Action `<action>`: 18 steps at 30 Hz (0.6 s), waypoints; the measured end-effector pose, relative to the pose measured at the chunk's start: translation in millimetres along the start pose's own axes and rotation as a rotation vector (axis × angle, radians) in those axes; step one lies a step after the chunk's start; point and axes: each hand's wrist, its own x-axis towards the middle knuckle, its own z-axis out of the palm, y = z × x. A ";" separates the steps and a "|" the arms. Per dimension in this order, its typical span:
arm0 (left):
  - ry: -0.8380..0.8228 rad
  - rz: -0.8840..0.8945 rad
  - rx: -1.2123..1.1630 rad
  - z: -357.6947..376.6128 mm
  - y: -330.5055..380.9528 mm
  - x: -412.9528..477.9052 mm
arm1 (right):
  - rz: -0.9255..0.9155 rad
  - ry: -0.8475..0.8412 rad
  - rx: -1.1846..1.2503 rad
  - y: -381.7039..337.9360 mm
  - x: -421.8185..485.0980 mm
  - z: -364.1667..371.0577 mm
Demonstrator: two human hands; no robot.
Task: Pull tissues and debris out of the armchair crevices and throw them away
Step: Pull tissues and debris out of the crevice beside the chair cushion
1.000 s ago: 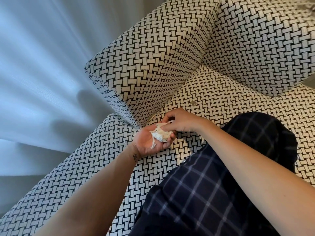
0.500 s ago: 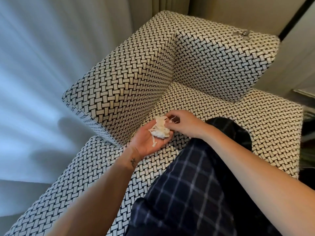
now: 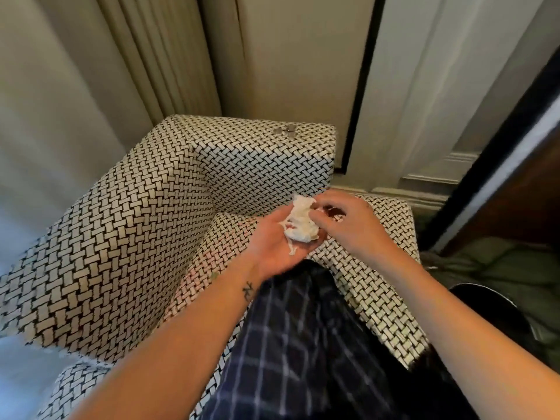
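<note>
While your left hand lies open and palm up over the armchair seat, a crumpled tissue rests on its palm. Your right hand is just beside it, fingers curled and touching the tissue's upper edge; whether they pinch it cannot be told. Your checked trouser leg lies across the seat below.
</note>
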 end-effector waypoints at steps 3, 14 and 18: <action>-0.042 -0.083 0.050 30.2 -31.2 33.6 | 0.028 0.086 0.007 27.9 -18.9 -38.8; -0.019 -0.303 0.240 82.7 -174.8 158.0 | 0.265 0.216 -0.070 151.1 -108.7 -147.5; -0.078 -0.425 0.279 87.7 -229.9 205.8 | 0.355 0.303 -0.131 204.0 -140.2 -167.9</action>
